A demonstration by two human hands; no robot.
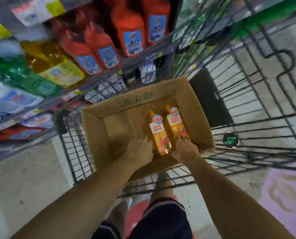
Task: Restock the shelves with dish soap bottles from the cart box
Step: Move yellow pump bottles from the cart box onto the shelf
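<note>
An open cardboard box sits in a wire shopping cart. Two orange dish soap bottles lie side by side inside it, caps pointing away from me. My left hand wraps the base of the left bottle. My right hand wraps the base of the right bottle. Both bottles still rest in the box. The rest of the box floor is bare.
Shelves on the left hold red bottles, a yellow bottle and green and blue packs. The cart stands close against them. Grey floor lies around, with a purple floor sticker at right. My legs are below.
</note>
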